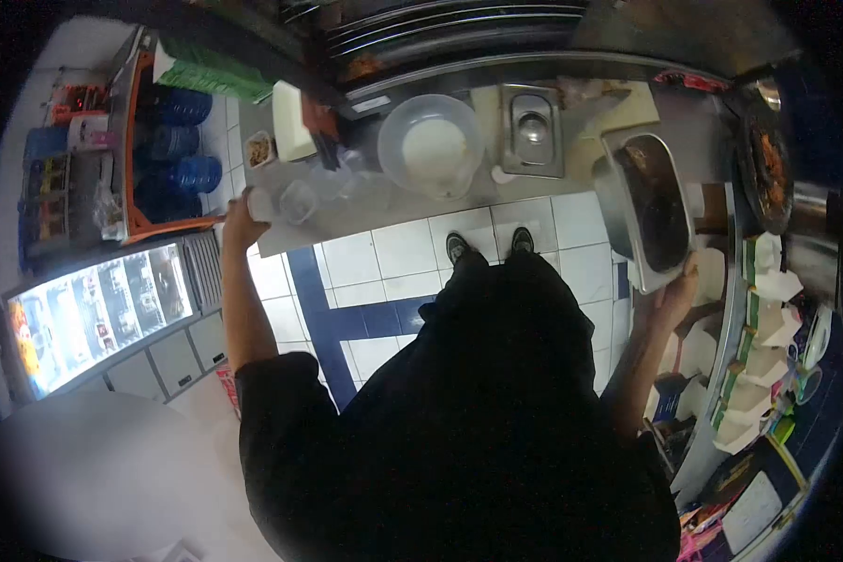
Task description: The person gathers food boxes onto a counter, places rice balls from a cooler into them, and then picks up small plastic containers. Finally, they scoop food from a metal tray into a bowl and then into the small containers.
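Observation:
My right hand is closed on the near end of a deep steel food pan. The pan is tilted and has dark residue or food inside. At the left end of the steel counter, my left hand is closed round a small translucent plastic container; its far fingers are partly hidden. Beside it sits another clear plastic container. Farther right are a large translucent bowl with something white in it and a lidded steel pan.
The steel counter runs across in front of me. A knife lies near a cutting board at the back. On the left, an orange-framed rack holds blue water jugs. White cartons line the right side.

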A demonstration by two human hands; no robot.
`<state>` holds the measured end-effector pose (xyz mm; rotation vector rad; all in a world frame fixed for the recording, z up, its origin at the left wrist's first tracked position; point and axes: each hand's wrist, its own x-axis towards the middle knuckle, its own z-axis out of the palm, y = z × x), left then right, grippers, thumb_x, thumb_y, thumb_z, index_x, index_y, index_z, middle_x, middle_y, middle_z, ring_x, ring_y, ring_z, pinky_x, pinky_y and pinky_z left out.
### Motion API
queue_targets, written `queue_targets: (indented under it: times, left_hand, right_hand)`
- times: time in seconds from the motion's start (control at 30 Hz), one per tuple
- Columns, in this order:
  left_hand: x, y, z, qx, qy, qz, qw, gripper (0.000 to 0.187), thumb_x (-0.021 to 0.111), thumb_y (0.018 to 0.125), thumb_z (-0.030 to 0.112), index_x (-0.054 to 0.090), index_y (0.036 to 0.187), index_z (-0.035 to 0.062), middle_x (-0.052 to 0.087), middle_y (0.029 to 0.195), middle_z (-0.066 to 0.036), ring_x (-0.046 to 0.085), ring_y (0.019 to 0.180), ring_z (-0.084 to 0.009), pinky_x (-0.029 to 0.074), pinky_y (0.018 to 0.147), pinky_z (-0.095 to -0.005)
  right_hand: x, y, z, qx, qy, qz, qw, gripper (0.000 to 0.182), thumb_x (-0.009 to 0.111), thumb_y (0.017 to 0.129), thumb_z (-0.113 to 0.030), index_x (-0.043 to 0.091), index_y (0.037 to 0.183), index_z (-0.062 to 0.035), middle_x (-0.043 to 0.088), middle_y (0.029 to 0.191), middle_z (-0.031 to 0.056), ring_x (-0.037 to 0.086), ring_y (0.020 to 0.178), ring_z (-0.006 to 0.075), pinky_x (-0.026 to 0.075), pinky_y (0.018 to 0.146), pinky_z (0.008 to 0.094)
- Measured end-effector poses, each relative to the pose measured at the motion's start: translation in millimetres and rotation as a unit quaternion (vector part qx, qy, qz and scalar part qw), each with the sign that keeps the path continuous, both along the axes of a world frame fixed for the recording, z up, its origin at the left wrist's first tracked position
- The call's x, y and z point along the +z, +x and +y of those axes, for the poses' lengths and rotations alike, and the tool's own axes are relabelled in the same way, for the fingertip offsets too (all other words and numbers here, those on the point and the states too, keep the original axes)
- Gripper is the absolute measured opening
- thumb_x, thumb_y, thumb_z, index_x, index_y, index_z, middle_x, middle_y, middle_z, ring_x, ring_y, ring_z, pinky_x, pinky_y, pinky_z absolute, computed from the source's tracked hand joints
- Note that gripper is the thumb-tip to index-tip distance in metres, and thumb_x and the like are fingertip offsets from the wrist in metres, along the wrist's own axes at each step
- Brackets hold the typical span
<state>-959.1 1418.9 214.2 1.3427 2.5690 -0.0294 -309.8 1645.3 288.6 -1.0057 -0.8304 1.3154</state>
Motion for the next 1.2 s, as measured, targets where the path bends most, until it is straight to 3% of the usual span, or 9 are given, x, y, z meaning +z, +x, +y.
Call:
queue_targets:
  times: [0.1,0.2,0.3,0.57,0.83,1.03,1.1,1.17,1.2]
  left_hand:
    - [18.8,6.5,-32.2,0.022,0.078,0.137,0.987,0.091,0.086,0.057,0.019,0.038,0.134,0.0092,0.054,0.119,-0.025,0.05,0.115,-0.0419,0.044,0.095,-0.0476]
    - [95.3,114.6,11.6,0.108,0.098,-0.007,0.989,0.083,0.086,0.064,0.028,0.042,0.131,0.0041,0.052,0.122,-0.025,0.052,0.112,-0.0413,0.048,0.088,-0.0482]
    - [104.3,217.8,83.5,-0.012,0.186,-0.083,0.979,0.089,0.083,0.065,0.043,0.045,0.133,-0.0019,0.05,0.126,-0.027,0.054,0.114,-0.0389,0.046,0.094,-0.0456]
    - [46.4,273.0,226.7,-0.037,-0.08,0.073,0.993,0.107,0.054,0.066,0.082,0.038,0.141,0.0075,0.044,0.14,-0.02,0.038,0.131,-0.0403,0.029,0.105,-0.0588]
    - [36.2,287.3,227.5,-0.079,-0.065,0.104,0.989,0.108,0.056,0.065,0.083,0.039,0.142,0.0085,0.04,0.142,-0.024,0.036,0.131,-0.0425,0.028,0.102,-0.0628]
    - [86.5,292.3,193.8,-0.055,0.26,0.187,0.946,0.06,0.06,0.086,0.055,0.06,0.118,0.0037,0.064,0.108,-0.018,0.062,0.097,-0.0292,0.048,0.079,-0.041]
    - [118.2,322.4,183.8,0.05,0.415,-0.052,0.907,0.035,0.06,0.093,0.035,0.064,0.105,0.002,0.066,0.088,-0.012,0.062,0.078,-0.0174,0.047,0.069,-0.0278]
    - [118.0,348.3,171.5,0.171,0.379,-0.188,0.89,0.029,0.06,0.093,0.028,0.063,0.107,0.0018,0.062,0.079,-0.005,0.056,0.072,-0.0109,0.045,0.065,-0.0251]
    - [107.0,366.2,167.0,0.118,0.383,-0.257,0.88,0.03,0.061,0.093,0.027,0.062,0.109,0.0019,0.061,0.078,-0.003,0.055,0.071,-0.0098,0.045,0.063,-0.0252]
  right_hand:
    - [5.8,0.8,-1.0,-0.008,-0.07,0.087,0.994,0.025,0.045,0.1,-0.027,0.055,0.097,-0.0047,0.055,0.069,0.0013,0.029,0.037,0.0041,0.023,0.034,0.0206]
    - [0.7,5.0,-3.8,-0.016,-0.078,0.082,0.993,0.023,0.048,0.099,-0.024,0.055,0.089,-0.0051,0.057,0.072,0.0018,0.032,0.039,0.0038,0.024,0.035,0.0201]
    - [-9.2,7.0,-1.8,-0.055,-0.115,0.079,0.989,0.021,0.052,0.098,-0.022,0.056,0.087,-0.005,0.058,0.074,0.0005,0.041,0.047,0.0021,0.029,0.039,0.0181]
    - [-11.5,29.6,-0.3,0.017,-0.123,0.091,0.988,0.018,0.053,0.097,-0.022,0.059,0.103,-0.0048,0.06,0.085,0.0005,0.056,0.07,0.0062,0.047,0.058,0.02]
    - [-13.2,52.1,-5.2,0.051,-0.11,0.105,0.987,0.022,0.051,0.098,-0.021,0.058,0.107,-0.0012,0.061,0.085,0.0012,0.056,0.068,0.0056,0.047,0.056,0.0197]
    - [-19.9,70.2,0.3,0.052,-0.124,0.089,0.987,0.023,0.054,0.096,-0.022,0.059,0.106,-0.0022,0.062,0.086,0.0019,0.057,0.068,0.0052,0.047,0.055,0.0189]
    - [-20.0,71.5,2.9,0.057,-0.119,0.092,0.987,0.023,0.054,0.096,-0.022,0.059,0.106,-0.0024,0.063,0.087,0.0024,0.058,0.069,0.0055,0.047,0.056,0.0191]
    - [-22.2,72.4,7.2,0.071,-0.119,0.098,0.985,0.024,0.054,0.096,-0.022,0.059,0.107,-0.0015,0.064,0.089,0.0035,0.06,0.072,0.0074,0.049,0.06,0.0201]
    - [-24.4,71.8,9.7,0.077,-0.118,0.098,0.985,0.024,0.054,0.096,-0.022,0.059,0.107,-0.0015,0.064,0.089,0.0035,0.06,0.072,0.0074,0.049,0.06,0.0201]
